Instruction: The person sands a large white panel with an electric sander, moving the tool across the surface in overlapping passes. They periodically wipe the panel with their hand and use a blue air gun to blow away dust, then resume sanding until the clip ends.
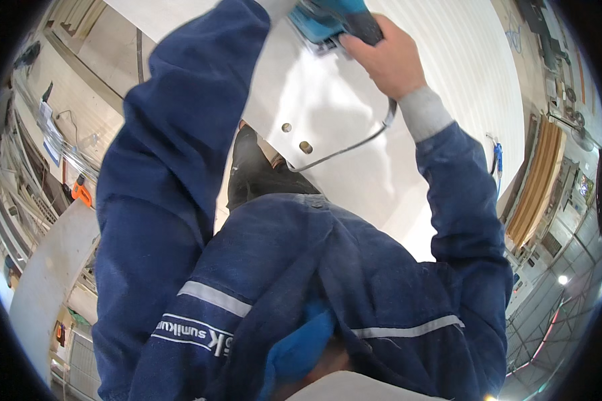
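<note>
My right hand [396, 60] is wrapped around the black rear handle of a blue corded power tool [324, 20] at the top edge. The tool has a metal base plate and sits at the white panel [461, 80]; its front is cut off, so I cannot tell its exact kind. A dark power cord [354, 146] runs from beneath my right wrist, curving left over the panel toward its near edge. My left arm [180, 113] reaches up to the top edge beside the tool; its grey cuff shows, but the left hand lies outside the picture.
Two holes, a round one [286, 127] and an oval one [306, 147], pierce the panel near its left edge. A blue-handled tool [497, 159] lies at the panel's right edge. Stacked boards [536, 180] stand farther right. An orange tool [81, 192] sits among materials at left.
</note>
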`<action>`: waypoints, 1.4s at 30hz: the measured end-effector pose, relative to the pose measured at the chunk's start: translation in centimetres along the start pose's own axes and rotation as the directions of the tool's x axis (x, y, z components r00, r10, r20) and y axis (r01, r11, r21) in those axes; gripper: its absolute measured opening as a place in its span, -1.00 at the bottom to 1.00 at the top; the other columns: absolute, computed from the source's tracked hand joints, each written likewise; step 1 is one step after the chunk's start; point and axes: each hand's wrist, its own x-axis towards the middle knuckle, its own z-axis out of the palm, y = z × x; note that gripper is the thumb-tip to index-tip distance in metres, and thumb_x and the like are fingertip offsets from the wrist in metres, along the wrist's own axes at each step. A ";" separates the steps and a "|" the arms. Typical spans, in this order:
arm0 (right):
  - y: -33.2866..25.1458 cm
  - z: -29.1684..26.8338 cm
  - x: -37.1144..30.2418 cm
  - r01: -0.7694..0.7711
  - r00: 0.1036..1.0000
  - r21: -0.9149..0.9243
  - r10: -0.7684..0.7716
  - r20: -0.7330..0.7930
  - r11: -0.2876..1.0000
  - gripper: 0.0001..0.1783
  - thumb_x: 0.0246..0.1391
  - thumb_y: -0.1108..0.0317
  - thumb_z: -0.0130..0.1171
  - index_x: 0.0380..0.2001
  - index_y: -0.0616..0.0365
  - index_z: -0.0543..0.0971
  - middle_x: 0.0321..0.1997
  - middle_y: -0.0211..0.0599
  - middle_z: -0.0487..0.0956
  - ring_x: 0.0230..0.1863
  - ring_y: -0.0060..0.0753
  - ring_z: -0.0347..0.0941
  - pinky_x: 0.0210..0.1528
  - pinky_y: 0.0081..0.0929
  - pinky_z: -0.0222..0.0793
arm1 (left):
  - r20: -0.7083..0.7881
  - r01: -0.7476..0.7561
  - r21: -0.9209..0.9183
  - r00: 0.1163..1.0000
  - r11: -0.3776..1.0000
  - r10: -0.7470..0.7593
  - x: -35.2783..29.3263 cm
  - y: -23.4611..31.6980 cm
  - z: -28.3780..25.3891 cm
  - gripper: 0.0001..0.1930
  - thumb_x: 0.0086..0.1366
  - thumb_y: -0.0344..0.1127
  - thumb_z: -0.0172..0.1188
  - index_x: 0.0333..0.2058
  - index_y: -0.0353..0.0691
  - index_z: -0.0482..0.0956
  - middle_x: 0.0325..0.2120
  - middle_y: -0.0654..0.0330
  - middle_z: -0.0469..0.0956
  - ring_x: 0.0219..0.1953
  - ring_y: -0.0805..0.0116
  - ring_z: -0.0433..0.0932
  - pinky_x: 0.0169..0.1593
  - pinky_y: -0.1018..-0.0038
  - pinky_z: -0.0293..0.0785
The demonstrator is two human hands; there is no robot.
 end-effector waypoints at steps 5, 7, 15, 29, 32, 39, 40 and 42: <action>4.3 -1.9 -10.1 -0.086 0.996 0.093 0.086 0.003 0.992 -0.40 0.08 0.05 0.41 0.07 0.23 0.60 -0.20 -0.03 0.73 -0.17 -0.09 0.69 -0.04 -0.23 0.56 | 0.062 0.016 -0.098 0.998 0.995 -0.010 -9.4 5.9 4.4 -0.60 0.34 -0.04 0.06 -0.27 -0.24 0.74 -0.27 -0.15 0.73 -0.16 -0.19 0.71 -0.02 0.03 0.60; 6.2 -2.4 -14.6 -0.151 0.988 0.086 0.152 -0.010 0.985 -0.39 0.08 0.09 0.43 0.11 0.23 0.58 -0.18 -0.01 0.73 -0.16 -0.10 0.69 -0.03 -0.25 0.57 | 0.068 -0.111 -0.049 0.991 0.993 0.114 -13.2 7.8 6.3 -0.67 0.29 -0.09 0.11 -0.37 -0.21 0.73 -0.40 -0.12 0.72 -0.31 -0.19 0.71 -0.17 0.01 0.63; 13.1 -4.8 -33.4 -0.498 0.864 0.075 0.487 0.130 0.864 -0.52 0.08 0.33 0.38 0.08 0.23 0.56 -0.23 -0.13 0.68 -0.20 -0.35 0.59 -0.04 -0.32 0.51 | 0.314 -0.334 -0.300 0.850 0.894 0.423 -30.9 14.2 12.0 -0.74 0.11 -0.07 0.30 -0.39 -0.11 0.78 -0.44 0.14 0.68 -0.24 0.10 0.64 -0.15 0.19 0.50; 6.5 -3.9 -22.1 -0.437 0.881 -0.042 0.437 0.181 0.899 -0.70 -0.02 0.39 0.28 -0.20 0.30 0.59 -0.36 -0.05 0.67 -0.31 -0.22 0.63 -0.14 -0.26 0.53 | -0.095 -0.271 -0.413 0.962 0.869 0.255 -24.4 7.8 8.0 -0.95 -0.02 -0.26 0.32 -0.59 -0.02 0.66 -0.61 0.24 0.60 -0.43 0.16 0.62 -0.40 0.24 0.51; 4.2 -3.0 -16.1 -0.379 0.900 -0.060 0.383 0.210 0.923 -0.71 -0.02 0.37 0.28 -0.22 0.31 0.58 -0.37 -0.03 0.67 -0.32 -0.16 0.62 -0.15 -0.25 0.53 | -0.103 -0.250 -0.331 0.968 0.910 0.228 -19.9 4.7 5.9 -0.94 0.00 -0.23 0.32 -0.56 -0.02 0.68 -0.59 0.26 0.62 -0.42 0.15 0.63 -0.37 0.25 0.55; 1.8 -1.2 -9.5 -0.330 0.905 -0.087 0.341 0.255 0.940 -0.68 -0.01 0.33 0.27 -0.22 0.32 0.57 -0.36 0.02 0.67 -0.31 -0.08 0.63 -0.14 -0.22 0.52 | -0.076 -0.131 -0.206 0.990 0.970 0.117 -15.1 1.2 3.2 -0.85 0.10 -0.13 0.30 -0.47 -0.01 0.75 -0.53 0.28 0.68 -0.32 0.19 0.68 -0.31 0.22 0.59; 1.9 -1.4 -9.7 -0.320 0.909 -0.084 0.330 0.255 0.944 -0.69 -0.01 0.33 0.27 -0.22 0.32 0.57 -0.36 0.02 0.67 -0.31 -0.08 0.63 -0.14 -0.22 0.52 | -0.083 -0.138 -0.215 0.989 0.967 0.122 -15.4 1.4 3.2 -0.85 0.10 -0.13 0.30 -0.48 -0.01 0.74 -0.54 0.28 0.67 -0.32 0.18 0.68 -0.31 0.23 0.59; 2.3 -2.3 -11.1 -0.317 0.907 -0.089 0.330 0.263 0.944 -0.70 0.00 0.34 0.26 -0.21 0.31 0.57 -0.36 -0.01 0.66 -0.31 -0.12 0.62 -0.14 -0.23 0.52 | -0.067 -0.131 -0.257 0.991 0.957 0.118 -16.6 2.3 3.7 -0.85 0.09 -0.14 0.30 -0.49 -0.02 0.74 -0.55 0.26 0.66 -0.34 0.16 0.68 -0.32 0.23 0.59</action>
